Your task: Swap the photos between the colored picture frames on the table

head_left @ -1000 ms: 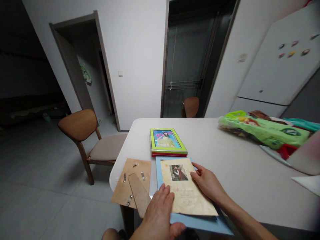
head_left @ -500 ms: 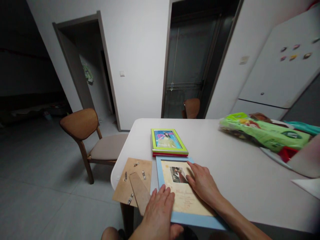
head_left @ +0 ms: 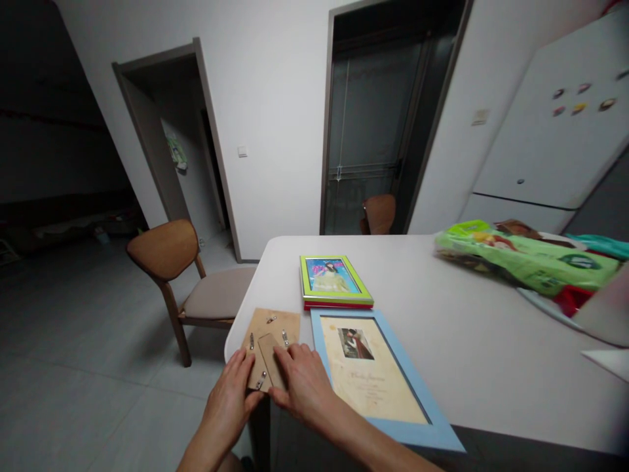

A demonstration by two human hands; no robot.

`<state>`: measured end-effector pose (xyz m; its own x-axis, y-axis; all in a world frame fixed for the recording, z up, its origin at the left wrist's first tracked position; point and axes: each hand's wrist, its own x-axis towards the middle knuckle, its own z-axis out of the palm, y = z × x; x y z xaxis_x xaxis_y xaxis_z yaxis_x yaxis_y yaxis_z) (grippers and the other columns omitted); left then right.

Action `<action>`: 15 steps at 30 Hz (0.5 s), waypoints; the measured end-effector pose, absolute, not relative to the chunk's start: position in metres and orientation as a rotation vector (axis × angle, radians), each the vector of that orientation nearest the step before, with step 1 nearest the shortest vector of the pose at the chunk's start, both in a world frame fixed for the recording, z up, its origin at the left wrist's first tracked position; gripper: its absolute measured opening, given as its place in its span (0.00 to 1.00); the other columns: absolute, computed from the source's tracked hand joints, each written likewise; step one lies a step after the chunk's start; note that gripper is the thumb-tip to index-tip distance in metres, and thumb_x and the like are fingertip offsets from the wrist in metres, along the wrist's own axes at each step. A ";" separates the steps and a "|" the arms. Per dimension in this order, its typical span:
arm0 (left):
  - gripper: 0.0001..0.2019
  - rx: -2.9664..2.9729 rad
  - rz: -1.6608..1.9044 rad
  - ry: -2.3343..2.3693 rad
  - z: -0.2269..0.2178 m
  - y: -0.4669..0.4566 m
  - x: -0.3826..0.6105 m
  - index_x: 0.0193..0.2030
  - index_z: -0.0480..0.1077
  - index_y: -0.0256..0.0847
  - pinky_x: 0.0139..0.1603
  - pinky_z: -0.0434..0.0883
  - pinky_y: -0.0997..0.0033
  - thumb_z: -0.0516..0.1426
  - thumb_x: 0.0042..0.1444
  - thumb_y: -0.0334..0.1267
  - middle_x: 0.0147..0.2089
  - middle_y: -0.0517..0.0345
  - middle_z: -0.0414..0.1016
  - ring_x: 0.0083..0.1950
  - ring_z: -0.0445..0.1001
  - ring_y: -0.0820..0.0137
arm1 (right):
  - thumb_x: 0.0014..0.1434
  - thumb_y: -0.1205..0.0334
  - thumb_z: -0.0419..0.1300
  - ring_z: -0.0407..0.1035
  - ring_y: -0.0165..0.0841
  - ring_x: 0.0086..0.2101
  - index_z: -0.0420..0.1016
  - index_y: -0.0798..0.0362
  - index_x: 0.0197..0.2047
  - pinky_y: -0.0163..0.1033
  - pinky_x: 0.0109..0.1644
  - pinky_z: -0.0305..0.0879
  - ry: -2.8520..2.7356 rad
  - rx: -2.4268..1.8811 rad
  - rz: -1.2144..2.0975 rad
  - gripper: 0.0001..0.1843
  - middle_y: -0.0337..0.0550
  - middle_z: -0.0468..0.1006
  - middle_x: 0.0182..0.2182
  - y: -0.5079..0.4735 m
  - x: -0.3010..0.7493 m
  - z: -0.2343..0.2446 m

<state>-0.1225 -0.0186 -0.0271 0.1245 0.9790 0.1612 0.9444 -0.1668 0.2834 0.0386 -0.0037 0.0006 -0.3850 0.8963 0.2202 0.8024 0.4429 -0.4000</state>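
Note:
A brown picture frame backing board (head_left: 289,321) with several metal clips lies face down at the table's left front corner, its narrow stand leg (head_left: 268,347) uppermost. My left hand (head_left: 228,393) grips the board's left front edge, fingers on top and thumb at the near edge. Across the stand leg's right side, my right hand (head_left: 304,383) holds the board's near right part with bent fingers. Just right of it lies a light blue picture frame (head_left: 393,347) with a cream sheet and a small photo in it; neither hand holds that frame.
Behind the blue frame, a green picture frame (head_left: 337,285) rests on a red one (head_left: 339,305). Farther right on the white table (head_left: 407,275) lies a green plastic package (head_left: 531,259). A wooden chair (head_left: 167,249) stands off the left edge.
Both hands have left the blue frame and moved left onto the backing board. The blue frame now lies uncovered.

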 end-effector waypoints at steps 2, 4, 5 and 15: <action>0.26 2.307 0.568 1.926 -0.029 -0.019 -0.123 0.51 0.59 0.33 0.55 0.58 0.59 0.57 0.43 0.32 0.56 0.40 0.57 0.57 0.55 0.61 | 0.39 0.63 0.57 0.59 0.39 0.39 0.61 0.52 0.49 0.43 0.42 0.56 -2.250 -1.404 0.401 0.30 0.48 0.66 0.39 -0.001 0.039 -0.001; 0.26 2.381 0.691 1.850 -0.030 -0.022 -0.120 0.50 0.60 0.36 0.53 0.61 0.57 0.59 0.42 0.34 0.55 0.41 0.59 0.55 0.58 0.60 | 0.38 0.67 0.56 0.58 0.37 0.41 0.59 0.53 0.50 0.41 0.44 0.56 -2.196 -1.347 0.481 0.32 0.48 0.66 0.40 -0.003 0.049 0.002; 0.26 2.425 0.758 1.794 -0.029 -0.024 -0.116 0.50 0.59 0.37 0.52 0.62 0.57 0.59 0.42 0.35 0.54 0.41 0.60 0.55 0.59 0.60 | 0.38 0.68 0.55 0.58 0.37 0.42 0.59 0.53 0.51 0.41 0.46 0.55 -2.174 -1.318 0.505 0.32 0.47 0.65 0.41 -0.006 0.058 0.005; 0.31 2.546 0.628 1.316 -0.005 -0.036 -0.006 0.49 0.60 0.27 0.53 0.61 0.57 0.63 0.37 0.38 0.54 0.34 0.59 0.55 0.57 0.56 | 0.43 0.65 0.50 0.57 0.37 0.48 0.63 0.53 0.49 0.45 0.53 0.51 -2.128 -1.541 0.530 0.26 0.47 0.65 0.46 -0.039 0.193 0.012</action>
<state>-0.0064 -0.0362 -0.0051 0.5114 0.8142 0.2749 0.7257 -0.5805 0.3692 0.1928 -0.0390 0.0117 -0.2686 0.9533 0.1378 0.7772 0.2991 -0.5537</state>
